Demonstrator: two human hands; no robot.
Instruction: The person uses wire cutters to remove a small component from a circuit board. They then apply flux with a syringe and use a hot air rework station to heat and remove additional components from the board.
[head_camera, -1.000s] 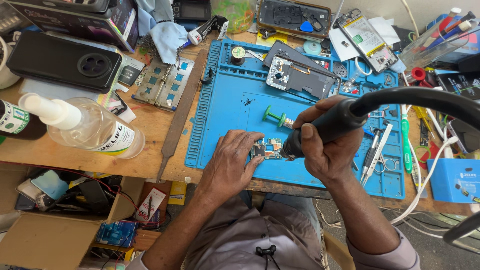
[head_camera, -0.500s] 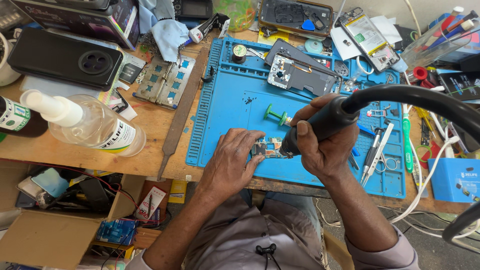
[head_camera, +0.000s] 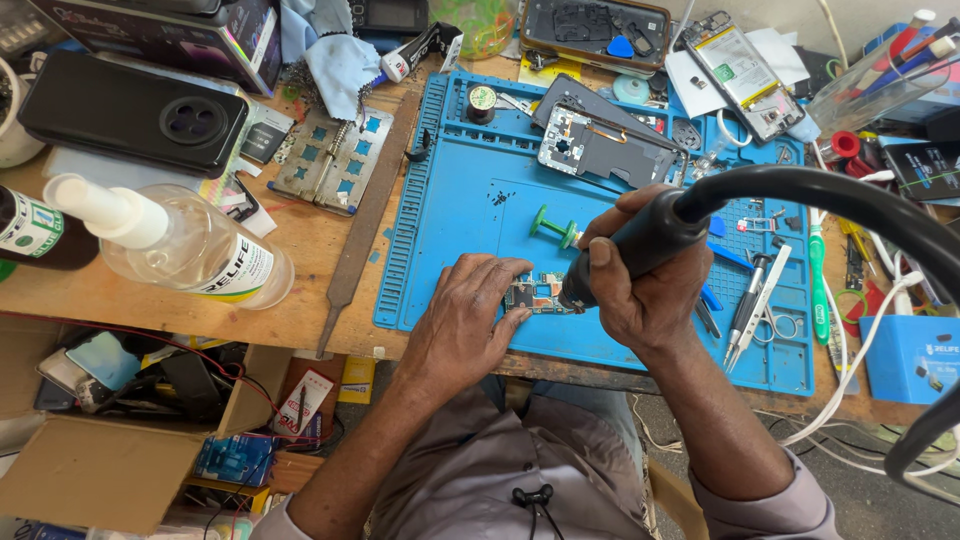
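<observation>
A small circuit board (head_camera: 535, 295) lies on the blue work mat (head_camera: 470, 210) near the bench's front edge. My left hand (head_camera: 465, 320) rests on the mat with its fingertips pressing the board's left side. My right hand (head_camera: 640, 275) grips a black hot-air tool (head_camera: 640, 245) whose thick black hose (head_camera: 850, 200) arcs off to the right. The tool's tip points down at the right end of the board. A small green spool (head_camera: 553, 227) lies just behind the board.
An opened phone (head_camera: 600, 140) lies at the mat's back. Tweezers (head_camera: 755, 305) and other hand tools sit at right. A clear dispenser bottle (head_camera: 190, 245), a metal file (head_camera: 365, 215) and a black phone case (head_camera: 130, 110) lie left. A cardboard box (head_camera: 110, 450) stands below the bench.
The hot-air tool's tip has dropped slightly closer to the board. My left hand stays on the board.
</observation>
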